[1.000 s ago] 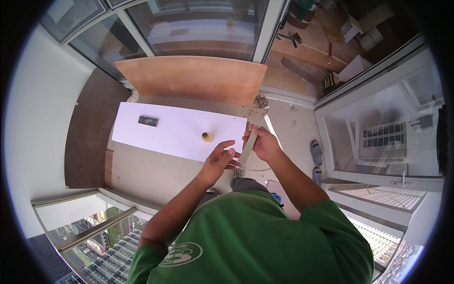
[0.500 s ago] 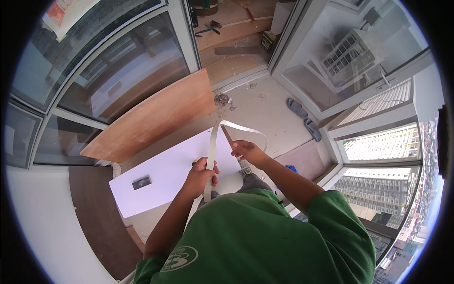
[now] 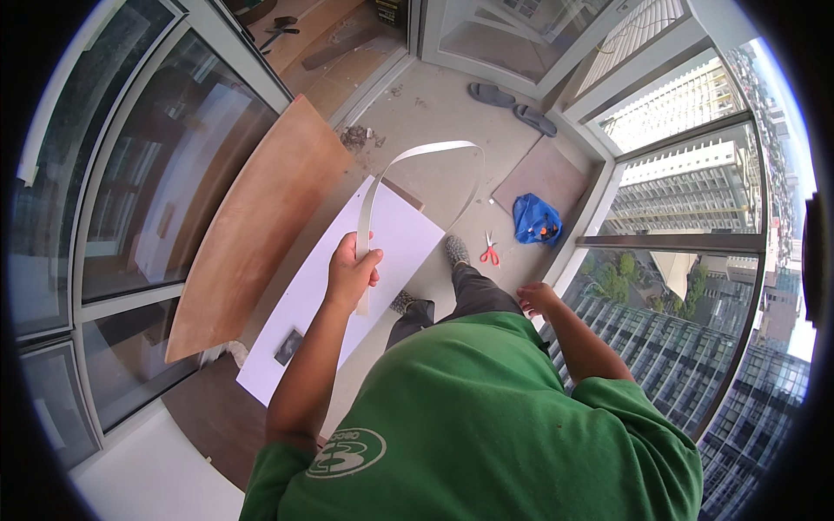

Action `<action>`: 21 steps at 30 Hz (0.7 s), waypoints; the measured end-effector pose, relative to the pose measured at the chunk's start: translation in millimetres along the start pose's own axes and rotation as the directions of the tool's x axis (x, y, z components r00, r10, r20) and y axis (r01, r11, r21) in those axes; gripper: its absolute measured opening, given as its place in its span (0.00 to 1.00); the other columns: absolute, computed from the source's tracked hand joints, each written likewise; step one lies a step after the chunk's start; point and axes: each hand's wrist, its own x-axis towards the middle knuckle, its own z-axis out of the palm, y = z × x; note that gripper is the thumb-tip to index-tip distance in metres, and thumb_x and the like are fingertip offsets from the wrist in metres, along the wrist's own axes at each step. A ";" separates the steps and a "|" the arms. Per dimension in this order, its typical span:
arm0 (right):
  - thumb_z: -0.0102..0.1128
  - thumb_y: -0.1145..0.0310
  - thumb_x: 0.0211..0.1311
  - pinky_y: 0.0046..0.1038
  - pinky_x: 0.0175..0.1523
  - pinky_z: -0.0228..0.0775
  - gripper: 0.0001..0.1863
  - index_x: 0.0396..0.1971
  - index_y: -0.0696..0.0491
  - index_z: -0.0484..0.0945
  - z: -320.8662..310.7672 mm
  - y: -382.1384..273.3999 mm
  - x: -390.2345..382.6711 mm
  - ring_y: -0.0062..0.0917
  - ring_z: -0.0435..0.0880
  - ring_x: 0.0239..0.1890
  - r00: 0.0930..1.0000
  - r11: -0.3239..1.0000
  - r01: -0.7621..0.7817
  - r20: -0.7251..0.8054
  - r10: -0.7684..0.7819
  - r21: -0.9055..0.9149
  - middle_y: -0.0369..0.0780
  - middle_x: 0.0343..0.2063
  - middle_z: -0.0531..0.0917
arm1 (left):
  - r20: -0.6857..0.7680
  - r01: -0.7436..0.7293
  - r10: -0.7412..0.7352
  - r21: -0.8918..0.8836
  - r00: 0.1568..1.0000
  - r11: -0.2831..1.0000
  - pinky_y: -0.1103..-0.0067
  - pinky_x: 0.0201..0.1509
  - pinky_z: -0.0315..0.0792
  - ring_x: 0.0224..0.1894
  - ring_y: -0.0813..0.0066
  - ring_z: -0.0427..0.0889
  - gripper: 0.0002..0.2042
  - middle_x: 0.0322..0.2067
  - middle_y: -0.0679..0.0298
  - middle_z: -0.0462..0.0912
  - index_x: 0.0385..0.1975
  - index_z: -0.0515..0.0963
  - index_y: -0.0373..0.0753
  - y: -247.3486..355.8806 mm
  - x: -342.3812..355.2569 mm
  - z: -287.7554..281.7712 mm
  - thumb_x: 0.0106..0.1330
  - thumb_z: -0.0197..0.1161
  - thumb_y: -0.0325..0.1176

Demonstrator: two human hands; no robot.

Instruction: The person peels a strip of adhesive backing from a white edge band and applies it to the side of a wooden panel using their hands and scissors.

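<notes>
In my left hand [image 3: 352,271] is a white edge banding strip [image 3: 372,193], its short tail sticking out below the fist. From there the strip rises, arches to the right and bends back down over the floor. Under this hand lies a long white board [image 3: 300,300], with a small dark rectangular object [image 3: 289,346] on it. My right hand [image 3: 536,300] hangs low beside my right thigh, away from the strip. Its fingers are loosely bent, with nothing visible in them.
Red-handled scissors [image 3: 490,252] and a blue plastic bag [image 3: 536,219] lie on the floor to the right. Grey slippers [image 3: 512,106] sit farther off. A brown wooden panel [image 3: 261,234] leans at the left by glass doors. Debris [image 3: 358,137] lies near the doorway; windows line the right.
My right hand has left the strip and dropped to my right side. The left hand still grips the strip. The view has turned right, bringing scissors and the whole blue bag into sight.
</notes>
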 end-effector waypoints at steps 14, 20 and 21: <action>0.62 0.55 0.58 0.32 0.40 0.76 0.17 0.33 0.56 0.83 -2.4 18.4 108.4 0.29 0.85 0.28 0.992 0.925 0.044 0.126 0.004 -0.377 0.41 0.24 0.85 | -0.369 -0.026 0.157 0.336 0.916 0.942 0.80 0.32 0.71 0.25 0.78 0.73 0.16 0.27 0.66 0.74 0.55 0.70 0.33 -108.8 110.3 82.4 0.71 0.51 0.33; 0.60 0.63 0.55 0.34 0.34 0.76 0.12 0.34 0.55 0.81 -16.3 64.5 244.8 0.34 0.84 0.22 0.996 0.934 -0.014 0.073 0.043 -0.357 0.42 0.21 0.84 | -0.536 -0.018 0.227 0.367 0.813 0.930 0.74 0.42 0.75 0.33 0.70 0.78 0.15 0.32 0.60 0.78 0.54 0.71 0.34 -214.3 205.5 107.7 0.76 0.46 0.36; 0.61 0.62 0.54 0.34 0.38 0.77 0.13 0.35 0.54 0.82 -16.4 83.3 278.0 0.35 0.86 0.28 0.987 0.945 -0.117 0.067 0.144 -0.305 0.43 0.27 0.86 | -0.545 -0.014 0.256 0.408 0.798 0.913 0.73 0.43 0.75 0.35 0.67 0.79 0.15 0.34 0.58 0.78 0.53 0.70 0.33 -229.9 220.2 106.9 0.76 0.46 0.37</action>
